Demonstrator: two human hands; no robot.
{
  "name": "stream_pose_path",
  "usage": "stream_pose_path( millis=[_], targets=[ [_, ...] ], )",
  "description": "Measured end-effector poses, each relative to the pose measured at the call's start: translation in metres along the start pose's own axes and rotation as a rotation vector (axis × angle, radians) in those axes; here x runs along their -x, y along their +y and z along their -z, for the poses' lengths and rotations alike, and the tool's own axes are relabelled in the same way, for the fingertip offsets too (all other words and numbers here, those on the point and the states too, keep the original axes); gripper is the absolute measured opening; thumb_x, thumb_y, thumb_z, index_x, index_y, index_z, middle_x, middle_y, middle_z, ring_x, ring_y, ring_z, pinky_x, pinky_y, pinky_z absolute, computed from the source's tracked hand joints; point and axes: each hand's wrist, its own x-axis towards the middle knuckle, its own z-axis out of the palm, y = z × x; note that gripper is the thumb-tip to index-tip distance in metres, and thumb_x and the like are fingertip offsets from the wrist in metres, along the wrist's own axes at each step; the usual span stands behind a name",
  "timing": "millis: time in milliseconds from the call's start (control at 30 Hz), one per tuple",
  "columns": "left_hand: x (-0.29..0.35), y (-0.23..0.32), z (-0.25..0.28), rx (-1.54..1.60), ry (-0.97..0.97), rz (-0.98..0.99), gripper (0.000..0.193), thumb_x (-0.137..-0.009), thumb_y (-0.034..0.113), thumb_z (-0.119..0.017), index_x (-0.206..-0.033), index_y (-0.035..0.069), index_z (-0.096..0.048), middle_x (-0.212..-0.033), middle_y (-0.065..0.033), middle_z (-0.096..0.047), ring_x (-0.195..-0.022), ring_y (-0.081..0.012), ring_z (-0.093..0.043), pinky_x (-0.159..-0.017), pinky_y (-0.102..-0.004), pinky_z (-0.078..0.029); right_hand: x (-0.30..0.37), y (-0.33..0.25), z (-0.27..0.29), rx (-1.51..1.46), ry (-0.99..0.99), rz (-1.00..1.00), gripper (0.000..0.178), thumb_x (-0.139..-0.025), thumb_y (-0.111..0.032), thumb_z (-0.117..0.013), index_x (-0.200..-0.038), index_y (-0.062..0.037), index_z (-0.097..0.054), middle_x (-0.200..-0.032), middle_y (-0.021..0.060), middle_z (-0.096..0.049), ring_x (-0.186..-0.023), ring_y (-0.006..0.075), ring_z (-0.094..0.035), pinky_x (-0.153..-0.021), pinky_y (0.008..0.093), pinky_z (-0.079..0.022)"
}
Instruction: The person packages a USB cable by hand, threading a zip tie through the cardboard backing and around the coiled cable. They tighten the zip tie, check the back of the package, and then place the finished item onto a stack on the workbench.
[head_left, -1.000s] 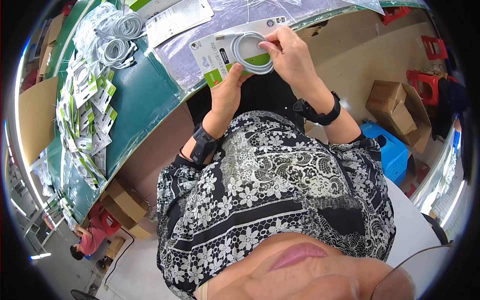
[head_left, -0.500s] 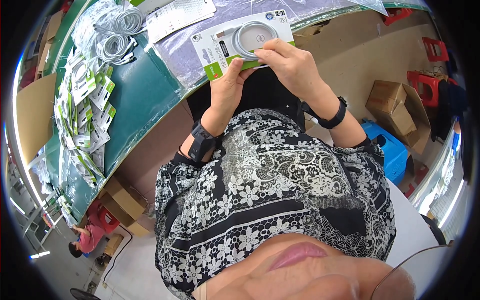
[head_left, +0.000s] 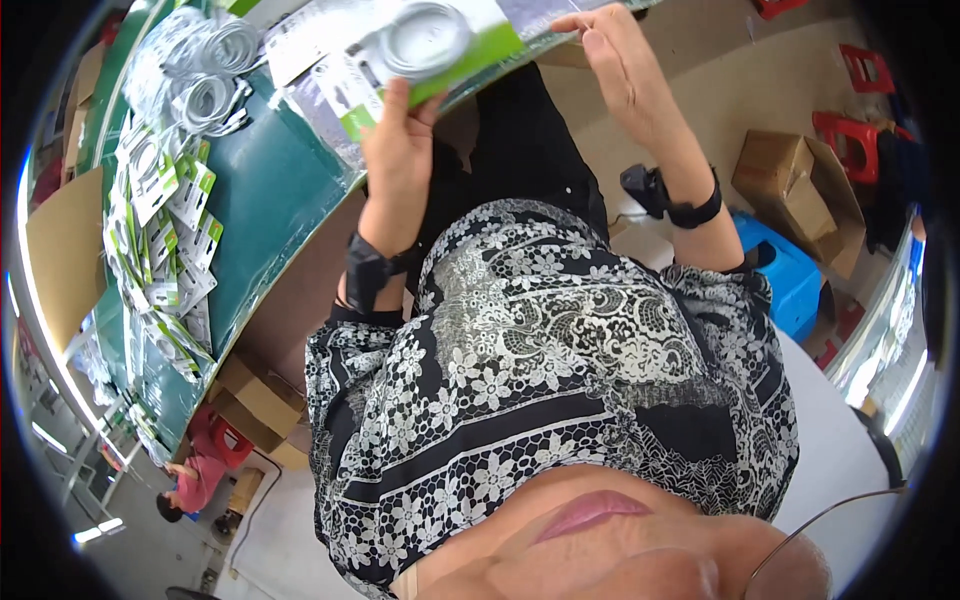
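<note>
My left hand (head_left: 398, 150) is closed on the near edge of a white and green cable card (head_left: 490, 45), thumb on its face. A coiled light grey cable (head_left: 424, 40) is on the front of this card, which is tilted and slightly blurred over the table edge. To the right of the card, past the table edge, my right hand (head_left: 625, 70) is raised with its fingers stretched out and nothing in them. Part of a flat white card (head_left: 290, 50) shows beside the held one.
Bundles of grey cables (head_left: 210, 100) and a heap of carded cables (head_left: 160, 230) lie on the green table (head_left: 255, 190) at left. A cardboard box (head_left: 790, 190), a blue stool (head_left: 785, 280) and red stools (head_left: 850, 145) stand right. A person (head_left: 195, 480) sits far lower left.
My right hand has let go of the cable card and moved up and to the right, its fingers straightening. My left hand has carried the card up and left.
</note>
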Motion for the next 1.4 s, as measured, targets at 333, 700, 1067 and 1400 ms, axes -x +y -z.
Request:
stream_pose_path(
  millis=[333, 700, 1067, 1400],
  targets=[
    [-0.006, -0.011, -0.037, 0.517, -0.144, 0.417, 0.028, -0.091, 0.022, -0.061, -0.11, 0.003, -0.055, -0.089, -0.0047, -0.057, -0.077, -0.0135, -0.054, -0.065, -0.0232, -0.045, 0.027, -0.012, -0.014, -0.29, -0.036, -0.18, 0.012, -0.086, 0.004, -0.058, -0.094, -0.0001, -0.066, -0.084, 0.004, -0.051, -0.068, 0.0092, -0.05, -0.06, 0.0214, -0.043],
    [-0.007, -0.007, -0.056, 1.124, -0.045, 0.756, 0.024, -0.089, 0.02, -0.064, -0.094, -0.002, -0.057, -0.079, -0.0034, -0.05, -0.069, -0.0103, -0.051, -0.061, -0.0218, -0.044, 0.006, -0.014, -0.038, -0.066, 0.255, -0.038, 0.01, -0.078, 0.002, -0.069, -0.087, -0.0022, -0.067, -0.073, 0.0023, -0.055, -0.057, 0.0088, -0.052, -0.049, 0.0227, -0.043],
    [-0.008, -0.006, -0.056, 1.21, -0.059, 0.753, 0.023, -0.088, 0.017, -0.065, -0.093, -0.004, -0.057, -0.077, -0.0029, -0.052, -0.066, -0.01, -0.053, -0.059, -0.0215, -0.047, -0.004, -0.02, -0.048, 0.073, 0.3, 0.034, 0.009, -0.076, -0.003, -0.07, -0.083, -0.0076, -0.068, -0.072, 0.0027, -0.056, -0.053, 0.0156, -0.055, -0.048, 0.0262, -0.045],
    [-0.005, -0.008, -0.051, 1.224, -0.079, 0.746, 0.022, -0.088, 0.017, -0.065, -0.093, -0.003, -0.058, -0.078, -0.0033, -0.053, -0.066, -0.0102, -0.054, -0.059, -0.0212, -0.047, -0.005, -0.025, -0.052, 0.049, 0.294, 0.037, 0.009, -0.076, -0.002, -0.069, -0.083, -0.0076, -0.067, -0.073, 0.0029, -0.056, -0.055, 0.0159, -0.057, -0.049, 0.0262, -0.046]
  ],
)
